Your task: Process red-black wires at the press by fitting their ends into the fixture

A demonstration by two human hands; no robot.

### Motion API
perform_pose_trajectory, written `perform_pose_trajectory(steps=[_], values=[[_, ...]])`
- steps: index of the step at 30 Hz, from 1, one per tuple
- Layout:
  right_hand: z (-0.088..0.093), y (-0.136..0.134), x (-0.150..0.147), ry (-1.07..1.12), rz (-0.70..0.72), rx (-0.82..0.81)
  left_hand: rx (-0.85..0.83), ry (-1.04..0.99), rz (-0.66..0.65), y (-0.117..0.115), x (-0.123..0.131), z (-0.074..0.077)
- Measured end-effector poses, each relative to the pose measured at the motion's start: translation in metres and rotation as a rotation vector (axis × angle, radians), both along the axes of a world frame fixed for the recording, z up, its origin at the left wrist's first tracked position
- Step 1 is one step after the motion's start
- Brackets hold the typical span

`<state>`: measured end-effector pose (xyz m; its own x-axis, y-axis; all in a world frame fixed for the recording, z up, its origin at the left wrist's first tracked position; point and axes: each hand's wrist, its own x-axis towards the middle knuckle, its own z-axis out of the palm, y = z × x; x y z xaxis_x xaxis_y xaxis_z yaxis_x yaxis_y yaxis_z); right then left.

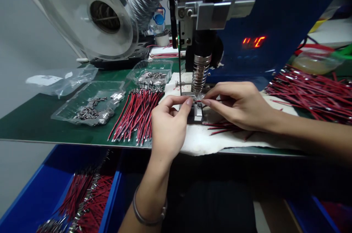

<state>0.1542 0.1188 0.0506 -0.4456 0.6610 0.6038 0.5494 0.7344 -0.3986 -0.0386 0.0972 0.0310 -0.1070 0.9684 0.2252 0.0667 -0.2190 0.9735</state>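
Bin (30,192) of loose wires (95,198) below bench's (33,119) front edge; wire bundle (139,113) on that edge.
Left hand (169,126): thumb and finger pinched at single red wire (197,101), grip unclear. Right hand (239,106) grasping same wire, just below machine tip (198,82), in from front edge's middle. Parts tray (62,114) left of bundle, blue machine (247,9) at rear.

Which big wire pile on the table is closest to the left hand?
The red wire pile just left of the left hand. The other big pile lies farther away, past the right hand.
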Motion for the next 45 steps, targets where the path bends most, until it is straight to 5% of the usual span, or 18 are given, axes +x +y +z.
perform_pose_trajectory(steps=[45], values=[[-0.0037,-0.0075,-0.0049,0.022,-0.109,-0.082,-0.011,0.028,0.034,-0.001,0.0007,0.0028]])
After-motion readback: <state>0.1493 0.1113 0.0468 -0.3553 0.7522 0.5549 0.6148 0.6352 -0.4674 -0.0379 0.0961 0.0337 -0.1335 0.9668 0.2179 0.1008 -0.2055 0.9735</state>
